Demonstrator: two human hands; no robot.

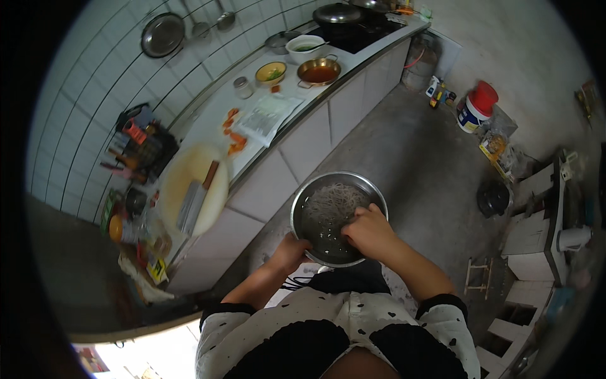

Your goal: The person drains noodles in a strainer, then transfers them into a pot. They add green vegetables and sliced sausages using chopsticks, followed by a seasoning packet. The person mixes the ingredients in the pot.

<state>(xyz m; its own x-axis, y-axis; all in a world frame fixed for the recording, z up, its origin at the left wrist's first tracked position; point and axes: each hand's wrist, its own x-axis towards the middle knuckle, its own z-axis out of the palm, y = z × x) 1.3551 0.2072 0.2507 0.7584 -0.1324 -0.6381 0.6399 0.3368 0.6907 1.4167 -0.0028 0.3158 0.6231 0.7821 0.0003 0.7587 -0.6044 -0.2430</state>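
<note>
A round metal bowl (pixel 296 222) is held up in front of my body. Greyish thin noodles (pixel 334 201) lie in liquid inside it, bunched toward the far side. My left hand (pixel 291 251) grips the bowl's near left rim. Over the right rim reaches my right hand (pixel 367 230), its fingers curled and dipping into the bowl beside the noodles. The fingertips are hidden, so what they hold, if anything, cannot be made out.
Along the left runs a counter with a round cutting board (pixel 214 205), a cleaver (pixel 197 201), orange pieces (pixel 236 144), a white packet (pixel 268 120) and a pot of red liquid (pixel 319 74). To the right stand a white bucket (pixel 470 117) and a black basin (pixel 493 198).
</note>
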